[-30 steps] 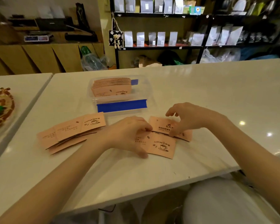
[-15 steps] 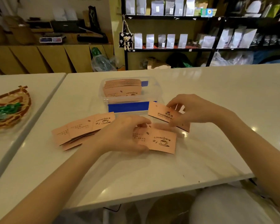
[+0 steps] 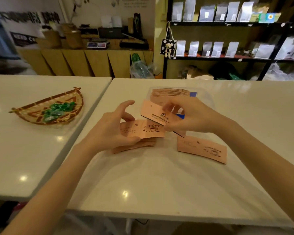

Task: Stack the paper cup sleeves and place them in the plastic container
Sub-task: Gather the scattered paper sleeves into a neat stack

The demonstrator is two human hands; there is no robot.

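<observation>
My left hand point(image 3: 112, 129) holds a small stack of flat pink paper cup sleeves point(image 3: 143, 133) just above the white table, thumb raised. My right hand point(image 3: 190, 116) pinches one pink sleeve point(image 3: 153, 112) and holds it tilted over the left hand's stack. One more sleeve point(image 3: 202, 149) lies flat on the table to the right. Behind the hands stands the clear plastic container point(image 3: 209, 100) with blue tape, and a row of sleeves point(image 3: 170, 93) stands inside it. The hands hide the container's front.
A woven basket point(image 3: 49, 109) with green wrapped sweets sits on the neighbouring table to the left. A gap point(image 3: 92, 116) separates the two white tables. Shelves with bags and a wooden counter stand beyond the far edge.
Both hands lifted off the table. The left hand gathered the sleeves into a stack, the right hand raised its sleeve over that stack. My view shifted, so the basket shows more.
</observation>
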